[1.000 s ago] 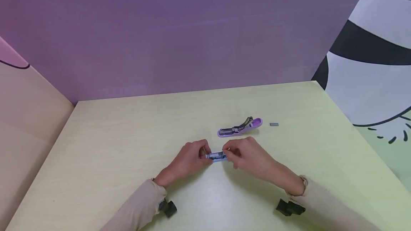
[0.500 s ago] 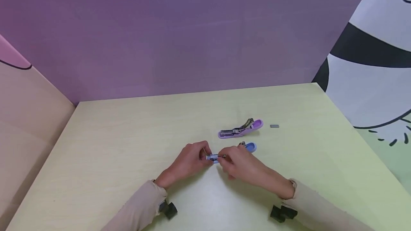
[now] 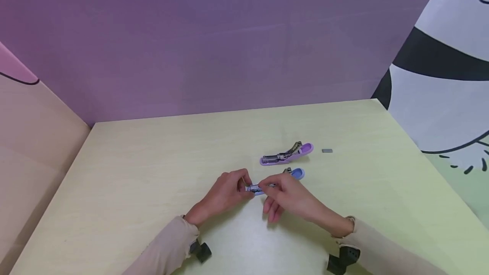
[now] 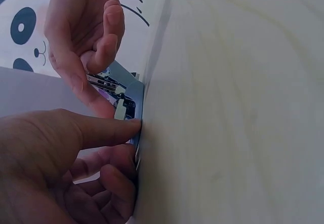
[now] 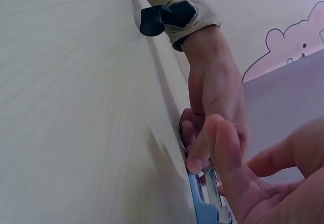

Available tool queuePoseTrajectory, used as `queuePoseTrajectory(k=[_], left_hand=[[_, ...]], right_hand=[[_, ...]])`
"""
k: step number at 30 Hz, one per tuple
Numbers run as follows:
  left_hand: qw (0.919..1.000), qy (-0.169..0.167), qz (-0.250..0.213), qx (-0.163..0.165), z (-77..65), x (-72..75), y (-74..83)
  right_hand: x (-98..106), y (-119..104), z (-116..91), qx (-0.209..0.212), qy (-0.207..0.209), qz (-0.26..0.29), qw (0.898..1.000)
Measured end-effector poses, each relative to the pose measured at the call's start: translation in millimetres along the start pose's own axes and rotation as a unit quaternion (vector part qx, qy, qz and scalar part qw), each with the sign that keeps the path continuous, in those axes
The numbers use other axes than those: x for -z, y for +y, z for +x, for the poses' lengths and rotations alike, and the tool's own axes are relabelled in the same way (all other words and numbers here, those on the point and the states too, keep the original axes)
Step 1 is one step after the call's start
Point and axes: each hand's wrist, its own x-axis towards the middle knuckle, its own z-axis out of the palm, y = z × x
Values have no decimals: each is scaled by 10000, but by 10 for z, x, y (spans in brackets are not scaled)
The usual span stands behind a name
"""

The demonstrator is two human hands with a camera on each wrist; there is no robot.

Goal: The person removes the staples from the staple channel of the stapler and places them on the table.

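An opened blue stapler [image 3: 298, 174] lies on the table, its metal parts exposed and its rounded blue end pointing away to the right. My left hand [image 3: 225, 190] pinches its near left end between thumb and fingers, as the left wrist view shows from close by. Over the stapler's middle, my right hand [image 3: 292, 194] touches the metal channel [image 5: 213, 189] with an extended finger. Its other fingers hang loosely below, apart from the stapler. Anything small under the right fingertip is hidden.
Behind the hands lies a second opened stapler, a purple one [image 3: 288, 156], its metal arm raised. A small grey staple strip [image 3: 327, 150] rests to its right. The pale table [image 3: 153, 152] meets a purple wall [image 3: 229, 54] at the back.
My right hand has shifted left along the blue stapler, uncovering its rounded end. Its lower fingers have loosened and dropped. The left hand keeps its hold in the same place.
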Motion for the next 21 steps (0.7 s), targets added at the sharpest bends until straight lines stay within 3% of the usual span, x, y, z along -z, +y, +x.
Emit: queuePoseTrajectory(k=[10,14,17,21], left_hand=[[9999,-44,-60,68,17,-30,-12],[10000,13,-55,-16,17,-23,-20],[9999,59,-63,-95,15,-12,-27],[9999,94,-69,-125,13,-4,-32]], right_hand=[[65,-10,-34,-120,-17,53,9999],[65,-23,-36,-239,-276,765,9964],[55,-32,-38,-368,-382,1455,9879],[9,-29,-44,-466,-206,2093,9765]])
